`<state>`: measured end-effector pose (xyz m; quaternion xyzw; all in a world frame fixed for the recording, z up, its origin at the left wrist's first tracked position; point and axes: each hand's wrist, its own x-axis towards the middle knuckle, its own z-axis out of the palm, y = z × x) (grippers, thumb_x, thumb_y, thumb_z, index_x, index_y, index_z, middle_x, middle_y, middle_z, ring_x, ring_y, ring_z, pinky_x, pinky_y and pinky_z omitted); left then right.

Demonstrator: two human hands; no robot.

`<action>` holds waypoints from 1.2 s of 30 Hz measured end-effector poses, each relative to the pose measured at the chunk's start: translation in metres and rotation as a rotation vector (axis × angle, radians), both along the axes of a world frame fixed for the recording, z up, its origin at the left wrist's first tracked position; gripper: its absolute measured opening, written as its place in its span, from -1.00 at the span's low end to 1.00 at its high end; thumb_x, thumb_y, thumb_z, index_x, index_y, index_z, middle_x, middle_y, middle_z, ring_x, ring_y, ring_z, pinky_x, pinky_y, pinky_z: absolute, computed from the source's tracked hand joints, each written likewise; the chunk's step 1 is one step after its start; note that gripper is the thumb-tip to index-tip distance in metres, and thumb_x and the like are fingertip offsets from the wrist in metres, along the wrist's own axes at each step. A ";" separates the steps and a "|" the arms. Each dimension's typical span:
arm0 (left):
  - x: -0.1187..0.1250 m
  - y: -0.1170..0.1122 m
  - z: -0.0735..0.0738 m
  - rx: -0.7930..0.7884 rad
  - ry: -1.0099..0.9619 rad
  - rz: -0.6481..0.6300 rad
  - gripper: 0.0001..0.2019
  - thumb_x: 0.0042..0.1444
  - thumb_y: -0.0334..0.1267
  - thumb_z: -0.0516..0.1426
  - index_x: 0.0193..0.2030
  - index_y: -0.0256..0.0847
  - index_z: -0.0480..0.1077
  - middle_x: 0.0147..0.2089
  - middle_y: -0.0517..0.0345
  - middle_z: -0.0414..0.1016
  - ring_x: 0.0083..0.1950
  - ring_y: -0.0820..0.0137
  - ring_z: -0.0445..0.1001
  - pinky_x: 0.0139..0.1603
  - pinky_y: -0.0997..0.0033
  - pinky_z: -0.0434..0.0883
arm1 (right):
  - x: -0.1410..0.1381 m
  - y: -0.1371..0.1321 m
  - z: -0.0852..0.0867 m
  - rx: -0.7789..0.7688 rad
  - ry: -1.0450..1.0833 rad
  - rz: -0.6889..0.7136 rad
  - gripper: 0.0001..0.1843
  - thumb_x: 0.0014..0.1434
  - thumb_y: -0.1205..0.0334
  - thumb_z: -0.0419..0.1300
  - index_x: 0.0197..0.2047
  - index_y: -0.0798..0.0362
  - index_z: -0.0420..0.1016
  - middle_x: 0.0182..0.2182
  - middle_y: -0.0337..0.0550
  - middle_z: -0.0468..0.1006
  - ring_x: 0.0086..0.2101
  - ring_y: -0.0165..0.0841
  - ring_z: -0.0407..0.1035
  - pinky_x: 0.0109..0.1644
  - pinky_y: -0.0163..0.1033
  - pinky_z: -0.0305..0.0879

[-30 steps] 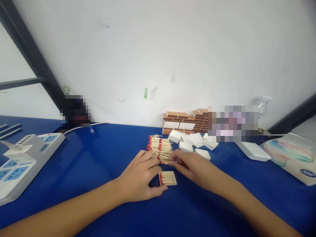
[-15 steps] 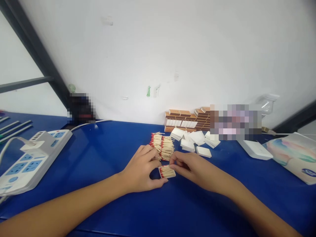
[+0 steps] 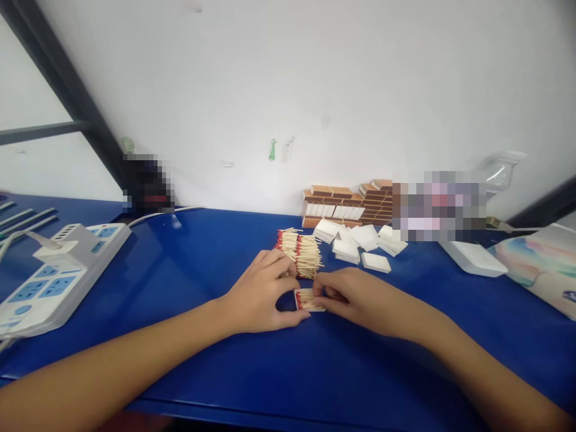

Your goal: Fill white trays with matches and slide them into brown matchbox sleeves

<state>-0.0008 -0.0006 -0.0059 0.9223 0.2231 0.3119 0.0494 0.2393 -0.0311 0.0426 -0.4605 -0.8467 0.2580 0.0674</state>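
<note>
Right hand [image 3: 355, 295] has moved, seemingly touching the tray [image 3: 296, 300] on blue tabletop [image 3: 216, 258].

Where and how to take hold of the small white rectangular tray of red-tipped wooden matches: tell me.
Pinch the small white rectangular tray by its near and far long walls, coming from the left. Its open top bears red-tipped wooden matches lying lengthwise, so squeezing across it should leave them undisturbed, and the right grip is at its right end.

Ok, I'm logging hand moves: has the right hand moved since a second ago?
Yes: judged against the match pile, the right hand moved toward the person, to the tray.
</note>
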 end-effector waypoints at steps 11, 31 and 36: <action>-0.003 0.003 0.003 0.003 0.008 -0.044 -0.68 0.14 -0.01 0.37 -0.17 -0.23 0.57 -0.05 -0.02 0.54 0.05 0.13 0.43 0.11 0.06 0.34 | 0.025 0.025 -0.007 0.115 0.089 -0.182 -0.72 0.40 0.01 0.20 -0.23 0.02 0.55 -0.55 -0.35 0.31 -0.51 -0.43 0.16 -0.41 -0.27 0.04; -0.001 0.001 0.005 -0.041 -0.028 -0.014 -0.70 0.13 -0.03 0.38 -0.17 -0.22 0.57 -0.11 0.03 0.54 -0.01 0.19 0.44 0.03 0.11 0.38 | 0.025 0.019 -0.002 0.145 -0.107 -0.181 -0.85 0.44 0.21 0.12 -0.21 0.01 0.43 -0.33 -0.18 0.56 -0.37 -0.32 0.37 -0.30 -0.24 0.11; -0.001 0.002 0.003 -0.043 -0.037 0.025 -0.71 0.12 -0.04 0.39 -0.17 -0.19 0.58 -0.12 0.05 0.52 -0.01 0.19 0.42 0.01 0.11 0.37 | -0.001 0.001 -0.003 0.135 0.030 -0.103 -0.83 0.47 0.13 0.12 -0.16 0.00 0.44 -0.36 -0.22 0.57 -0.40 -0.34 0.38 -0.32 -0.25 0.12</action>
